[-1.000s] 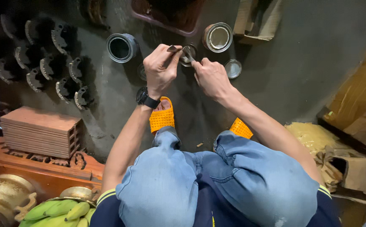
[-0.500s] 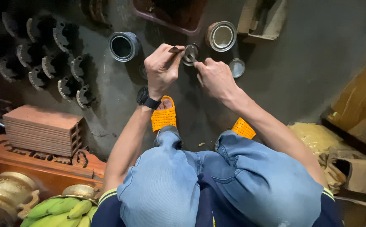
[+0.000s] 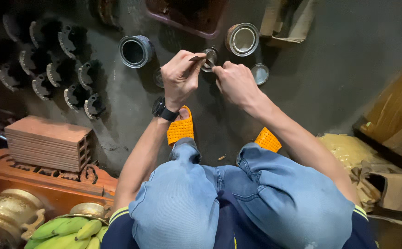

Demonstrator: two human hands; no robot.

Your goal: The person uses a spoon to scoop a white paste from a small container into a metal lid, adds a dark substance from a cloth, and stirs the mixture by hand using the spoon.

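My left hand (image 3: 178, 76), with a black watch on its wrist, grips a thin dark tool (image 3: 200, 59) whose tip points at a small round metal tin (image 3: 210, 57). My right hand (image 3: 234, 82) holds that tin from the right side, just above the dark floor. Both hands meet in front of my knees. What is inside the tin is hidden by the fingers.
An open dark can (image 3: 135, 50) and an open pale can (image 3: 242, 38) stand on the floor, with a round lid (image 3: 260, 74) nearby. Rows of dark curved metal parts (image 3: 62, 69) lie at left. A brick (image 3: 48, 143), brass vessel (image 3: 7, 216) and green bananas (image 3: 67, 229) sit lower left.
Both hands stay together on the small tin and tool, with only slight shifts of the fingers. The view has drifted a little.
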